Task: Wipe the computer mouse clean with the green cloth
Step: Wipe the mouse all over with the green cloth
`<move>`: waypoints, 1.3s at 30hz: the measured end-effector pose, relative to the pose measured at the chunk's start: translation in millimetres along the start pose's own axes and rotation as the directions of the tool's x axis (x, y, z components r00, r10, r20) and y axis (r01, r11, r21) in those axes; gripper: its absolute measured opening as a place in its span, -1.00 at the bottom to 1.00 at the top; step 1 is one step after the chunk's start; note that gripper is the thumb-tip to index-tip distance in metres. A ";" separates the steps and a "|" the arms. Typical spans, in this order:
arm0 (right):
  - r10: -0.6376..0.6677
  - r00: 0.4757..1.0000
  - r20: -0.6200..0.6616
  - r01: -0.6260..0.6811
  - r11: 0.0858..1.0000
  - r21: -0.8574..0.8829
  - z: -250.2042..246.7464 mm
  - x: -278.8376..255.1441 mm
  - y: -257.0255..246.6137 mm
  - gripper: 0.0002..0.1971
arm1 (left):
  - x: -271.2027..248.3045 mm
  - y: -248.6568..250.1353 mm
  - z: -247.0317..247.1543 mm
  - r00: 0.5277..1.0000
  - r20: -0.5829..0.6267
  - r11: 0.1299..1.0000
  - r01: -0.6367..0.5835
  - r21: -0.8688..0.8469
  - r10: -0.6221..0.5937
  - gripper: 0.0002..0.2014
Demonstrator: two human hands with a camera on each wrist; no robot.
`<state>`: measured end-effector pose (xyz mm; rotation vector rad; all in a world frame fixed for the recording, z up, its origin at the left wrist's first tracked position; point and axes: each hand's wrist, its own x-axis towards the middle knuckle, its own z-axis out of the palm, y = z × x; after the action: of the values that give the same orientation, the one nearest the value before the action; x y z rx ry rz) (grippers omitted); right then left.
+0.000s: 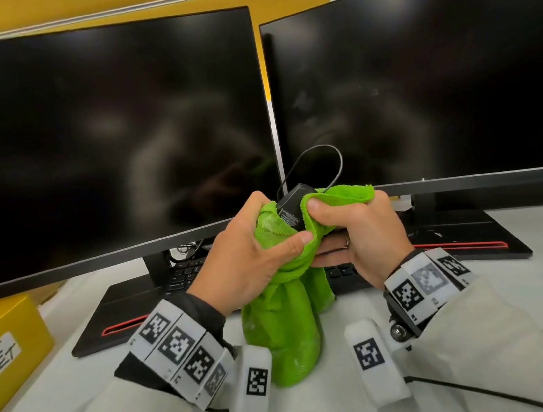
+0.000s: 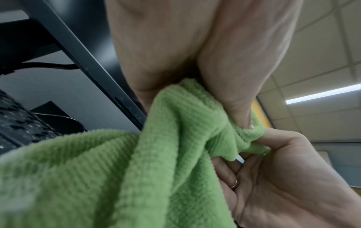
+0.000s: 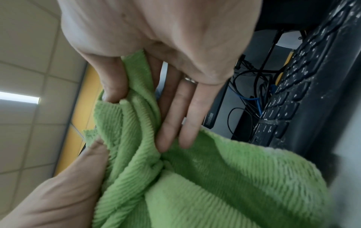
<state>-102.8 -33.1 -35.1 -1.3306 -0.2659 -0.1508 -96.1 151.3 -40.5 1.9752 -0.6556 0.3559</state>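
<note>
The black computer mouse is lifted in front of the monitors, with its labelled underside showing and its cable looping up behind. The green cloth is wrapped around the mouse's sides, and its tail hangs down to the desk. My left hand grips the cloth on the mouse's left, thumb pressing onto the fabric. My right hand holds the wrapped mouse from the right, thumb on top and fingers beneath. The wrist views show only the cloth bunched between both hands; the mouse is hidden there.
Two dark monitors stand close behind the hands, on black stands with red trim. A black keyboard lies under them, and cables run behind it. A yellow box sits at the left of the white desk.
</note>
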 end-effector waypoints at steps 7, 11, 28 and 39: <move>-0.009 0.999 0.035 0.010 1.000 -0.020 -0.6 5.3 3.4 -0.80 | 2.5 -8.0 2.9 0.991 -0.136 1.000 0.014 -0.025 -0.018 -0.31; -0.005 0.994 0.108 0.007 1.000 -0.024 -2.2 5.5 6.6 -0.78 | 4.7 -10.1 0.1 0.987 -0.150 0.998 0.055 -0.027 -0.059 -0.34; -0.009 0.980 0.200 0.018 0.999 -0.043 8.0 1.9 10.4 -0.77 | 2.6 -0.5 -7.2 0.947 -0.301 0.941 0.196 0.274 -0.109 -0.30; -0.010 1.000 0.022 0.010 1.000 -0.006 -0.5 11.6 10.6 -0.79 | 7.5 -24.8 -2.7 0.976 -0.199 0.985 0.119 0.127 -0.092 -0.31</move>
<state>-88.9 -30.7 -41.9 -1.3377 -0.2906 -0.1461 -75.5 160.6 -53.3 2.0657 -0.4094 0.5315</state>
